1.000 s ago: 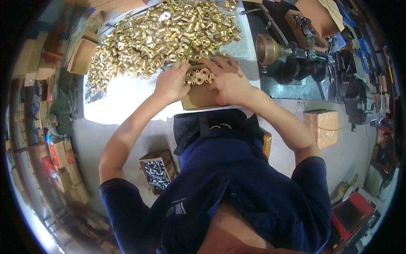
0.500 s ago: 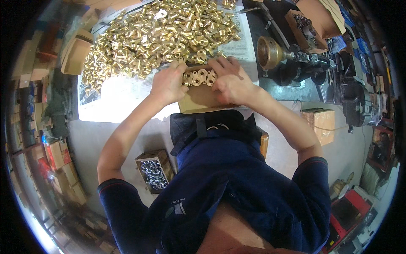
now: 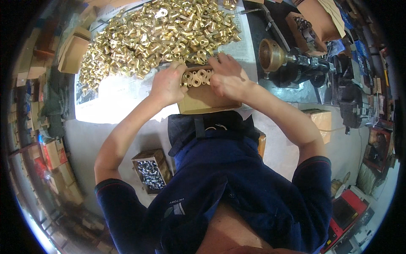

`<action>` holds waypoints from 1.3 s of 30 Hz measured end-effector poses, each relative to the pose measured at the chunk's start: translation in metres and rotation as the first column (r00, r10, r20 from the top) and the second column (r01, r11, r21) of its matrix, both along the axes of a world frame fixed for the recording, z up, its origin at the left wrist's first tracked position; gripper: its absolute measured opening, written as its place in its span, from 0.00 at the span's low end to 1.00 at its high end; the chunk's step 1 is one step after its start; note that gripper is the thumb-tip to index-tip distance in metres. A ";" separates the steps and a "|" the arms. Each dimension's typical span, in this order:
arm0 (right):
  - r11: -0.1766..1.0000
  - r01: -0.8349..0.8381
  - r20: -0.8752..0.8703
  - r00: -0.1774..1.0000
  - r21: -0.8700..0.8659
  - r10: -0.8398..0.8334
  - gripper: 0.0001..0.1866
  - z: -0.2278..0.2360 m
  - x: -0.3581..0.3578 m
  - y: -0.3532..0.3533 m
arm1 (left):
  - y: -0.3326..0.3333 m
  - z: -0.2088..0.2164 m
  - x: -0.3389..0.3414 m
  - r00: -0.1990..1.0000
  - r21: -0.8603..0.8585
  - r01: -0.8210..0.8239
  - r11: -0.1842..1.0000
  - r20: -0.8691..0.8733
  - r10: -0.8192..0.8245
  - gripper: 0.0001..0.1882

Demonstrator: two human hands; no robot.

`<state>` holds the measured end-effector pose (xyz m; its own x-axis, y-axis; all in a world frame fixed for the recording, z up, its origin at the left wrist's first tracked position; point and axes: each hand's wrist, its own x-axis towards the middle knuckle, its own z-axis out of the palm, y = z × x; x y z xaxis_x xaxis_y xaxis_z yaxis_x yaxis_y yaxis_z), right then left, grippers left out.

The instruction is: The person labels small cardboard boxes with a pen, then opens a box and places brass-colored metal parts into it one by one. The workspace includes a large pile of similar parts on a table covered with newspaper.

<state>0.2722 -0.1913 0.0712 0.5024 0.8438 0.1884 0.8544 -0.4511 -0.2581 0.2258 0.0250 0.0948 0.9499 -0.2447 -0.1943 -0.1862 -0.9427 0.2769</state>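
A shallow brown cardboard box (image 3: 207,100) sits at the table's near edge in front of me. Along its far side lies a row of brass fittings (image 3: 196,79), ring ends up and packed close together. My left hand (image 3: 168,82) is closed over the box's left side, its thumb by the leftmost fitting. With bent fingers reaching over the far wall, my right hand (image 3: 228,78) grips the box, and its thumb side presses by the right end of the row. That hand hides part of the row. Beyond both hands spreads a big heap of loose brass fittings (image 3: 169,38).
White paper sheets (image 3: 114,106) lie under the heap. A bench machine with a round brass-coloured cup (image 3: 270,55) stands at the right, near a box of dark metal parts (image 3: 304,29). An open carton (image 3: 74,51) is at the left; a box of silvery parts (image 3: 150,172) stands on the floor.
My right hand has shifted slightly left over the row, covering more of the fittings' right end. My left hand keeps its place on the box. The whole view has swung a little.
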 end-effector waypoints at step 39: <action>0.980 0.197 0.016 0.980 0.030 -0.198 0.07 0.011 -0.014 -0.025 | -0.047 -0.020 0.006 0.913 0.007 0.225 0.974 0.347 -0.213 0.33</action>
